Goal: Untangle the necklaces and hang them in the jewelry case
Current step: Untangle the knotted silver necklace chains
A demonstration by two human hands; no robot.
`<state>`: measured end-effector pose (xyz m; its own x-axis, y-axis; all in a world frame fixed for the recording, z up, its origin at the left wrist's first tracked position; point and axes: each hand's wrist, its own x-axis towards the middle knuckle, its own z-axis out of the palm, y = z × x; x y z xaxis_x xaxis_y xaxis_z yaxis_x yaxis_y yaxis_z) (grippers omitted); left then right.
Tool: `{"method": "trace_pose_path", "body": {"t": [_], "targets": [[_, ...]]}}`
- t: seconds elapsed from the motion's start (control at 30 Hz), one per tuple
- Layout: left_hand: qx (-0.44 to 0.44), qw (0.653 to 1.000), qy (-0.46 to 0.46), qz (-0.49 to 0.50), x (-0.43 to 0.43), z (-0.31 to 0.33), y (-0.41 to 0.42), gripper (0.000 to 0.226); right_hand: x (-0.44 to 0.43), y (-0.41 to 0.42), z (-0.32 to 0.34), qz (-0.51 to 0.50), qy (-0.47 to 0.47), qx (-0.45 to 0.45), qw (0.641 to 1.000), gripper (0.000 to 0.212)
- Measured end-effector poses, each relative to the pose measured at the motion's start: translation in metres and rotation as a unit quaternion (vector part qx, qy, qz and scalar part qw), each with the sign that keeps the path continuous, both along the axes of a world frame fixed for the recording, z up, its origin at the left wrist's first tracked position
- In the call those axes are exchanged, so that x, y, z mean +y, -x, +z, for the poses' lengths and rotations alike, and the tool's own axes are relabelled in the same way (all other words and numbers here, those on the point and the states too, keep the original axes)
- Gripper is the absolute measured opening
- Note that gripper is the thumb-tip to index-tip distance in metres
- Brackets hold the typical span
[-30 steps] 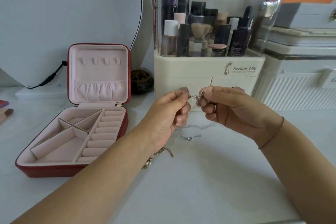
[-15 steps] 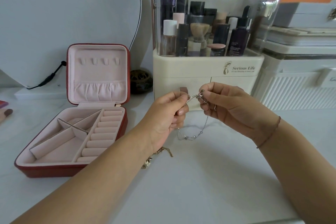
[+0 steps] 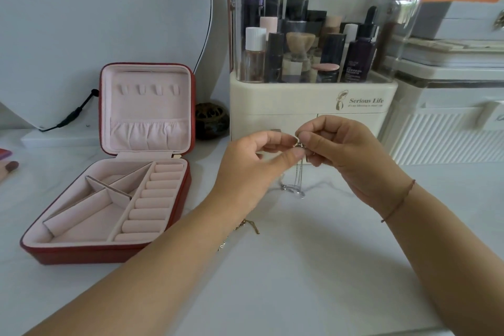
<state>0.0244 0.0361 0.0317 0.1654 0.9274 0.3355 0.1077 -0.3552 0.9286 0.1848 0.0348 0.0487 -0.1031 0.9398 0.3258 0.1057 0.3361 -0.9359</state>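
Between left hand [image 3: 253, 169] and right hand [image 3: 351, 155], silver necklace [image 3: 294, 188] pinched, chain dangling below the grip.

A white tabletop [image 3: 313, 267] filled the lower frame under soft, even light. At upper left a large round mirror [image 3: 95, 22] stood against the pale wall [image 3: 220, 22], a black cable [image 3: 75, 114] at its base. At top centre sat a cream cosmetics organizer [image 3: 300, 101] with a clear cover; white storage boxes [image 3: 450, 117] stood at right.
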Motion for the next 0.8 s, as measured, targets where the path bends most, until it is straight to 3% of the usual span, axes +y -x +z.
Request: {"method": "trace_pose_path", "body": {"t": [0.13,0.27,0.67,0.8], "targets": [[0.018,1.000,-0.007,-0.010,-0.0008,-0.0024,-0.0025,0.004,-0.0006,0.0013,-0.0002,0.010,0.012,0.009,1.000,0.007],[-0.037,0.997,0.058,-0.041,0.0026,-0.0042,-0.0011,0.005,0.0006,-0.0006,0.0003,0.025,0.046,0.026,0.998,0.013],[-0.122,0.988,0.094,-0.021,0.0071,-0.0024,-0.0002,0.015,0.0015,-0.0015,-0.0005,0.023,0.085,0.043,0.995,0.022],[-0.079,0.981,0.152,-0.092,0.0024,-0.0037,-0.0028,0.016,0.0003,0.0000,0.0003,0.040,0.066,0.036,0.996,0.018]]}}
